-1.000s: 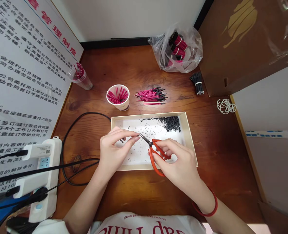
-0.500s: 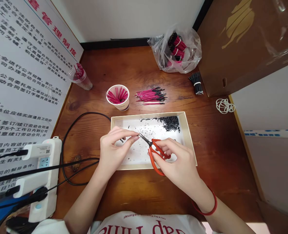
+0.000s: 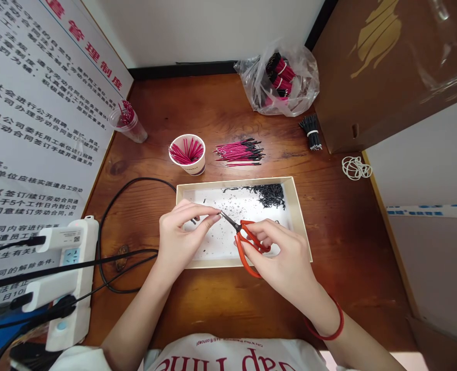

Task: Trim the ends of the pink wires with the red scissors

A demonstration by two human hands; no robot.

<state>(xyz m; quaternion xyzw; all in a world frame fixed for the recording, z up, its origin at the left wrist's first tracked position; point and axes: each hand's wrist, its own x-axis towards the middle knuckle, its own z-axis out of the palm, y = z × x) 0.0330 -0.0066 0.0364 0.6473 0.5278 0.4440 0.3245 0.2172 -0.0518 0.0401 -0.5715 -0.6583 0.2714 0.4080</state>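
Note:
Over a shallow cream box (image 3: 303,226), my right hand (image 3: 280,247) grips orange-handled scissors (image 3: 247,250), their dark blades pointing up and left. My left hand (image 3: 184,232) is closed in a pinch, thumb and forefinger meeting right at the blade tips. What sits between those fingertips is too small to make out. Inside the box, a heap of short black tube pieces (image 3: 271,196) lies in the far right corner, and tiny dark bits are scattered over the white bottom.
Behind the box stand a paper cup (image 3: 188,169) of red wires and a pile of red-and-black wires (image 3: 239,153). Further off are a plastic bag (image 3: 306,77), a black wire bundle (image 3: 311,133), white bands (image 3: 357,168) and a clear cup (image 3: 131,129). A power strip (image 3: 83,278) with cables lies left.

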